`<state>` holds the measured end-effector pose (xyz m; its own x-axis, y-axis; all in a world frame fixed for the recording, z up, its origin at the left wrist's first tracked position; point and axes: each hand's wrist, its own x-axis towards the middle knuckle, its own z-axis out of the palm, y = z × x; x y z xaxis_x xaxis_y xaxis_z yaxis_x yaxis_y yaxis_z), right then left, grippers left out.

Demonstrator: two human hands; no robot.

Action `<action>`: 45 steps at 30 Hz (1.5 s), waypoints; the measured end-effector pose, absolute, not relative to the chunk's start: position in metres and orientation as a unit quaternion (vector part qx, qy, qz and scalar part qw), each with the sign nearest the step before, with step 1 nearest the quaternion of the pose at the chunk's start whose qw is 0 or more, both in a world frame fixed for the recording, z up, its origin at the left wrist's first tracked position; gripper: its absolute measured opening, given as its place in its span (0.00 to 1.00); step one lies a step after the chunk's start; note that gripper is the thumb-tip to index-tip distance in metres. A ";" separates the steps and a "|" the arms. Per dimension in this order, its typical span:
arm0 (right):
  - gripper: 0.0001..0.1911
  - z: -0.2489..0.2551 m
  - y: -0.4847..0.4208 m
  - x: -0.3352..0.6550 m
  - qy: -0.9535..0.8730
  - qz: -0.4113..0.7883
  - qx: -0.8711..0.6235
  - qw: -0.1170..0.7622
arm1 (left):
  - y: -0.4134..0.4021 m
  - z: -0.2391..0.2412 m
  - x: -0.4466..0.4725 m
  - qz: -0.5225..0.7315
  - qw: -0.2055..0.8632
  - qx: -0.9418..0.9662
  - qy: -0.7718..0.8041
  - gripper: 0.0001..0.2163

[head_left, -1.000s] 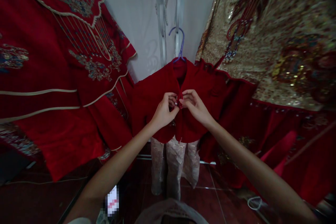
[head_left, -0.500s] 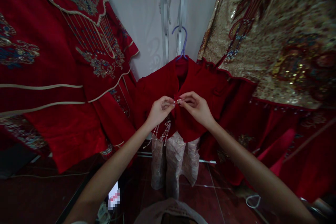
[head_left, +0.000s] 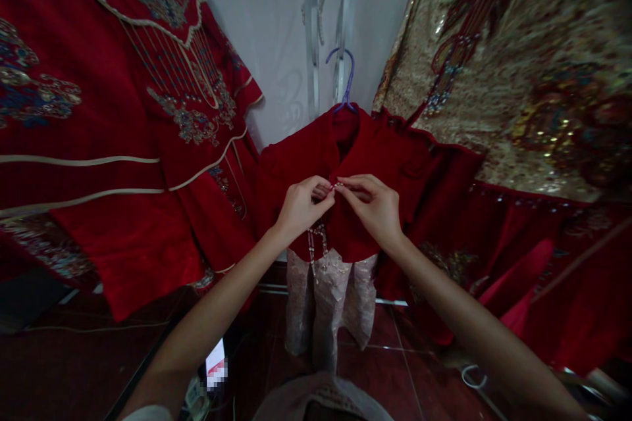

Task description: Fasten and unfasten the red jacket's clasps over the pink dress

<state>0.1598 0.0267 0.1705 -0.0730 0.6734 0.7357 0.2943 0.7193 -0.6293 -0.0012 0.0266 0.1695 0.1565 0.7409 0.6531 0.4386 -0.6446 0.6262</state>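
A pale wall (head_left: 261, 26) rose behind the short red jacket (head_left: 363, 233), tiled floor (head_left: 378, 371) spreading beneath it. A purple hanger (head_left: 349, 82) above it bore its weight, presumably sparing the left hand (head_left: 301, 204) and right hand (head_left: 379, 207), both pinched narrow at its front on what seemed, dimly, a beaded trim (head_left: 338, 185).

A purple hanger (head_left: 352, 77) carries the short red jacket (head_left: 303, 151); below, the dark red tiled floor (head_left: 372, 371) bears a thin pale cord (head_left: 99, 330)
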 end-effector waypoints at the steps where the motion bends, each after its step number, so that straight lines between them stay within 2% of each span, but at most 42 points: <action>1: 0.10 0.171 0.026 0.160 -0.711 0.149 -0.341 0.596 | 0.026 0.171 -0.001 0.511 0.134 0.751 0.396 0.04; 8: 0.13 0.169 0.030 0.165 -0.709 0.196 -0.325 0.595 | 0.027 0.174 0.000 0.495 0.131 0.761 0.399 0.04; 14: 0.14 0.169 0.033 0.167 -0.701 0.239 -0.319 0.592 | 0.029 0.185 -0.003 0.442 0.063 0.812 0.377 0.03; 17: 0.14 0.167 0.034 0.165 -0.703 0.225 -0.318 0.595 | 0.031 0.187 0.004 0.437 0.064 0.828 0.346 0.04; 19: 0.16 0.163 0.036 0.164 -0.704 0.207 -0.325 0.596 | 0.034 0.184 0.011 0.460 0.101 0.815 0.337 0.04; 21: 0.20 0.157 0.036 0.164 -0.710 0.205 -0.326 0.590 | 0.039 0.178 0.019 0.485 0.183 0.790 0.327 0.06; 24: 0.35 0.144 0.033 0.166 -0.740 0.205 -0.317 0.557 | 0.047 0.169 0.024 0.481 0.336 0.759 0.282 0.09; 26: 0.43 0.134 0.031 0.169 -0.760 0.191 -0.318 0.534 | 0.051 0.166 0.023 0.472 0.380 0.752 0.260 0.09; 28: 0.46 0.126 0.030 0.173 -0.768 0.181 -0.327 0.521 | 0.054 0.164 0.020 0.471 0.385 0.750 0.260 0.08; 32: 0.42 0.117 0.033 0.179 -0.753 0.196 -0.357 0.517 | 0.056 0.163 0.010 0.445 0.395 0.756 0.272 0.07; 40: 0.26 0.113 0.041 0.182 -0.726 0.229 -0.381 0.524 | 0.053 0.159 0.004 0.376 0.385 0.790 0.296 0.06; 45: 0.22 0.113 0.044 0.184 -0.719 0.232 -0.383 0.532 | 0.056 0.155 0.001 0.351 0.370 0.815 0.275 0.07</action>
